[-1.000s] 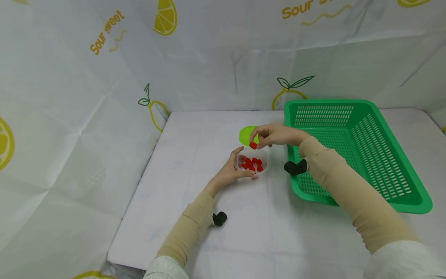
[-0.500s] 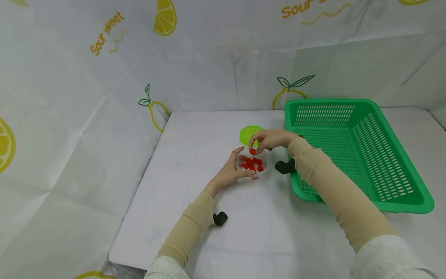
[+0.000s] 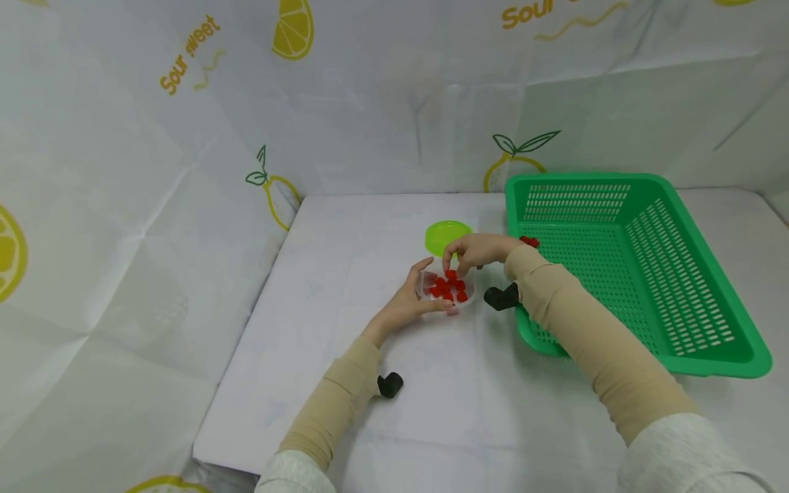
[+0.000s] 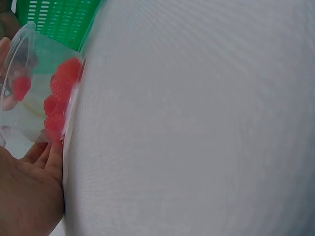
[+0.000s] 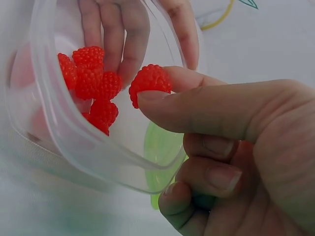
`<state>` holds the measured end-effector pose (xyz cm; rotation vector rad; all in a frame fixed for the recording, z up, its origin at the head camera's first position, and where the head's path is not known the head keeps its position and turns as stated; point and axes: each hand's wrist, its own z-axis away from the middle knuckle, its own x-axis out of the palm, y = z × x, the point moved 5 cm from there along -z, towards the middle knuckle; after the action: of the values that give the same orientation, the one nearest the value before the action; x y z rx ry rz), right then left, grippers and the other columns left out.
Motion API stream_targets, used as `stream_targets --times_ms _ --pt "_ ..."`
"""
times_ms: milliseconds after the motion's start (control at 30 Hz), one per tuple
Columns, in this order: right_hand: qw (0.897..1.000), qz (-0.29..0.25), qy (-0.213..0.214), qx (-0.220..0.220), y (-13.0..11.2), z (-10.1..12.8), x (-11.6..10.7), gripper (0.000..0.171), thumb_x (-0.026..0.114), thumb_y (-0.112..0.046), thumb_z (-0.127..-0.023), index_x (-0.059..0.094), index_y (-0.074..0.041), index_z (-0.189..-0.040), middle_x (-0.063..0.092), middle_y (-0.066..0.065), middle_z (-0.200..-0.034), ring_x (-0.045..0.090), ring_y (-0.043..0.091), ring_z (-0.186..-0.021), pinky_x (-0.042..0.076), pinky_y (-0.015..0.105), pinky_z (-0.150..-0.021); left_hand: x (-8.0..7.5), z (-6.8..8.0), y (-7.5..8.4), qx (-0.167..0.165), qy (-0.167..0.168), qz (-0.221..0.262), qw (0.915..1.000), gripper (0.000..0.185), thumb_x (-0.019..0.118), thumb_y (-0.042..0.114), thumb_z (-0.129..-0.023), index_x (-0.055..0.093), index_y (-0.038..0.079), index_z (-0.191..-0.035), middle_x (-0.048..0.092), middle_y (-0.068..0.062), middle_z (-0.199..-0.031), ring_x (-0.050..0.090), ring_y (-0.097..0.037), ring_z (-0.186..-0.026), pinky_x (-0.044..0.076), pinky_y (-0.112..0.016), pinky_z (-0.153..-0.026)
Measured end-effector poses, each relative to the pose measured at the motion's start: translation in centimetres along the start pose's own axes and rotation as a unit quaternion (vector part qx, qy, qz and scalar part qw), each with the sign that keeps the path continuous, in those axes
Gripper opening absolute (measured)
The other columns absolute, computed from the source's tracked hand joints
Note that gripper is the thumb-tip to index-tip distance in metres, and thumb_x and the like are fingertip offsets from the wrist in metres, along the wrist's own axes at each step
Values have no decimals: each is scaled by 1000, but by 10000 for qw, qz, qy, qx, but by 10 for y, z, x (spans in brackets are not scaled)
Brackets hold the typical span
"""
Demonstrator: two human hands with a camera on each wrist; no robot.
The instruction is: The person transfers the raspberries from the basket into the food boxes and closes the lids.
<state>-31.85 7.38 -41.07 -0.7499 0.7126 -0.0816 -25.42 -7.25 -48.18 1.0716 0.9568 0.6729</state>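
Observation:
My left hand (image 3: 399,309) grips a clear plastic tub (image 5: 74,156) from its left side, fingers and thumb curved around it. Several red raspberries (image 5: 90,81) lie on the bottom of the tub. At its mouth, my right hand (image 3: 481,250) pinches a single raspberry (image 5: 149,84) between thumb and index finger, apart from the others. The left wrist view shows this raspberry (image 4: 21,87) through the tub wall, above the ones below. Just behind the tub lies a bright green lid (image 3: 440,237), partly covered by my right hand in the head view.
A large green plastic basket (image 3: 616,179) stands to the right, under my right forearm. Small red pieces (image 3: 529,241) show inside it by its left wall, partly behind the sleeve. The table (image 3: 308,274) is white, with a lemon-printed sheet (image 3: 394,103) behind.
My right hand has moved slightly left and down, lowering its raspberry into the tub's mouth. Red pieces in the basket have come into view beside the sleeve. The left hand stays put.

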Motion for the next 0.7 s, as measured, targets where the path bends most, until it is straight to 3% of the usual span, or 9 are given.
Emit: stream_targets --times_ms 200,467,700 --pt "9999 137 -1 15 3 0 1 21 59 -10 -84 62 -9 -105 46 5 -80 44 22 -78 33 26 -61 -1 -2 1 31 -28 -20 10000 89 74 39 -77 14 42 -144 35 1 -145 34 -22 -133 38 -50 -103" --pt "9998 146 -104 82 4 0 5 20 54 -17 -89 59 -9 -106 45 5 -88 41 19 -84 33 26 -64 -1 -1 0 -26 -14 20 10000 86 75 43 -75 17 53 -137 35 3 -144 34 -20 -132 39 -49 -103" --pt "9998 154 -38 84 3 1 5 18 53 -22 -92 57 -10 -103 47 5 -93 42 21 -89 36 28 -67 0 -1 0 19 -30 55 10000 90 75 43 -75 16 44 -143 35 -1 -143 34 -20 -132 38 -50 -103"
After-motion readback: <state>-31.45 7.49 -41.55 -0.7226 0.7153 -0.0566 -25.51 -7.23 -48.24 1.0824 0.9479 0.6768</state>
